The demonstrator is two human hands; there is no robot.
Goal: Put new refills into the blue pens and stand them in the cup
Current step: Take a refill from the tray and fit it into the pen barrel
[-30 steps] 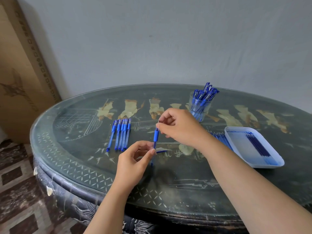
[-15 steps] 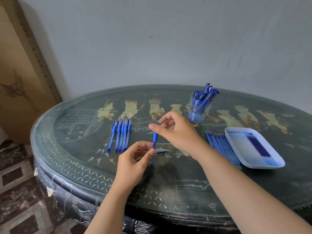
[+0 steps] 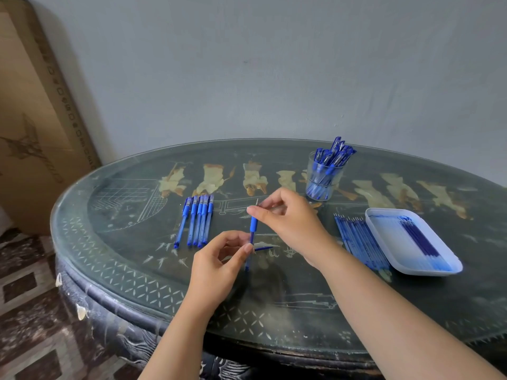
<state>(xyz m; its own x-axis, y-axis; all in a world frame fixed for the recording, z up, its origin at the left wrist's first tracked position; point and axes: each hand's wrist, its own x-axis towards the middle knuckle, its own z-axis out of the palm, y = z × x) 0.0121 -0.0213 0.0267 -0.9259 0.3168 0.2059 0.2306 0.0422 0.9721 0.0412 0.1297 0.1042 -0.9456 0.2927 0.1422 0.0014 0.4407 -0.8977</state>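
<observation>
My left hand (image 3: 219, 266) pinches the lower barrel of the blue pen (image 3: 253, 224) between thumb and forefinger, holding it upright above the table (image 3: 123, 242). My right hand (image 3: 288, 218) pinches its top end, where a thin metal tip (image 3: 257, 201) pokes out. In the head view I judge the refill is being seated, so I'd keep both grips in line with the barrel and push gently without bending that tip. The cup (image 3: 310, 172) stands near, just behind my right hand.
</observation>
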